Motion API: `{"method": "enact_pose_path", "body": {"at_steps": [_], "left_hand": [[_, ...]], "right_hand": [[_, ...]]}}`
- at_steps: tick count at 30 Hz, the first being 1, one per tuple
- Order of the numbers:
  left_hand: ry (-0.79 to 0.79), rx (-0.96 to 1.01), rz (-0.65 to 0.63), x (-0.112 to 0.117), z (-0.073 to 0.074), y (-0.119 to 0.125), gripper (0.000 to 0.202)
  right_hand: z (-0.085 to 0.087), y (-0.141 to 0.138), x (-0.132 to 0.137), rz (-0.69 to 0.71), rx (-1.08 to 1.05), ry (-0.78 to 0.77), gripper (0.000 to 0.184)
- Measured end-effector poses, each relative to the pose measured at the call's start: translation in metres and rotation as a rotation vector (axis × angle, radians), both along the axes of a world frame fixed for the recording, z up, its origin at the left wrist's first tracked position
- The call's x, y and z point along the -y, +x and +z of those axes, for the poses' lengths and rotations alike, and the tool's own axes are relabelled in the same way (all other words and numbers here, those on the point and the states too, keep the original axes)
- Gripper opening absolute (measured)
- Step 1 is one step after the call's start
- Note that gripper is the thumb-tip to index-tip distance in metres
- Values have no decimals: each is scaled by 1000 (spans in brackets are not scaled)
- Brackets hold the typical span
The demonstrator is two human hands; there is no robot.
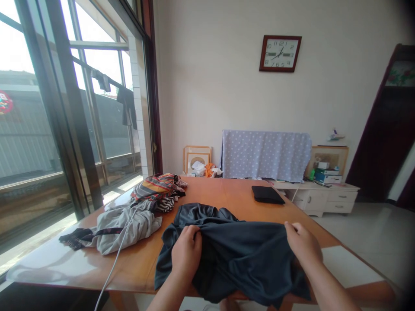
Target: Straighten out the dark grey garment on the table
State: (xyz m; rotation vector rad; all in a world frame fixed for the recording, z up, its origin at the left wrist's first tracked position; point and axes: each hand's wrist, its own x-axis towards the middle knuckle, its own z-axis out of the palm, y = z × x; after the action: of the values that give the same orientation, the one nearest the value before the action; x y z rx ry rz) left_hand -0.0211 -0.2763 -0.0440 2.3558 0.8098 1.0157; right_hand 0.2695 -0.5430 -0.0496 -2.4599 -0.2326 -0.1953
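A dark slate-blue garment (227, 259), likely a shirt, lies bunched on the wooden table (227, 192) and hangs over its near edge. My left hand (187, 252) grips a fold of it on the left side. My right hand (303, 244) pinches its upper right edge, with the fingers curled over the cloth. A grey garment (125, 229) with a dark strap (78, 237) lies to the left of my left hand, and a heap of striped clothes (158, 190) sits beyond it.
A folded black item (267, 194) lies on the far table. A white cable (118, 257) crosses the left side. Window glass (103, 129) runs along the left, with clothes hanging outside. A white cabinet (324, 198) and polka-dot cloth (266, 155) stand beyond the table.
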Motion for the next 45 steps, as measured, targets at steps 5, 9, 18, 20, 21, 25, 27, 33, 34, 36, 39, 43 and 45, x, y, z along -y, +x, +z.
{"method": "enact_pose_path", "body": {"at_steps": [5, 9, 18, 20, 21, 25, 27, 33, 34, 36, 39, 43, 45], "left_hand": [[-136, 270, 98, -14, -4, -3, 17], [-148, 228, -121, -2, 1, -8, 17], [11, -335, -313, 17, 15, -16, 46], [13, -408, -298, 14, 10, -15, 32], [15, -437, -275, 12, 8, -14, 25], [-36, -458, -160, 10, -2, -6, 52], [-43, -401, -140, 13, -6, -1, 77], [-1, -271, -170, 30, -12, 6, 94], [6, -249, -193, 31, -11, 5, 94], [16, -209, -243, 31, -10, 2, 93], [-35, -114, -224, 24, -9, -2, 82], [-122, 18, -93, 12, -10, -2, 66], [-127, 16, -26, 10, -10, 0, 73]], "right_hand": [[-4, 12, 22, -105, 35, 11, 58], [14, -23, -6, 82, 237, 153, 52], [39, -111, -79, 863, 309, -76, 40], [38, -120, -78, 818, 310, -166, 40], [38, -123, -77, 790, 322, -188, 39], [44, -133, -69, 823, 203, -202, 22], [50, -137, -68, 887, 87, -225, 17], [47, -147, -96, 743, 222, -197, 56], [43, -147, -103, 747, 261, -199, 60], [35, -144, -116, 776, 262, -184, 40], [33, -136, -127, 819, -24, 96, 16], [51, -127, -127, 836, -569, 838, 16], [62, -128, -124, 849, -780, 1061, 18]]}}
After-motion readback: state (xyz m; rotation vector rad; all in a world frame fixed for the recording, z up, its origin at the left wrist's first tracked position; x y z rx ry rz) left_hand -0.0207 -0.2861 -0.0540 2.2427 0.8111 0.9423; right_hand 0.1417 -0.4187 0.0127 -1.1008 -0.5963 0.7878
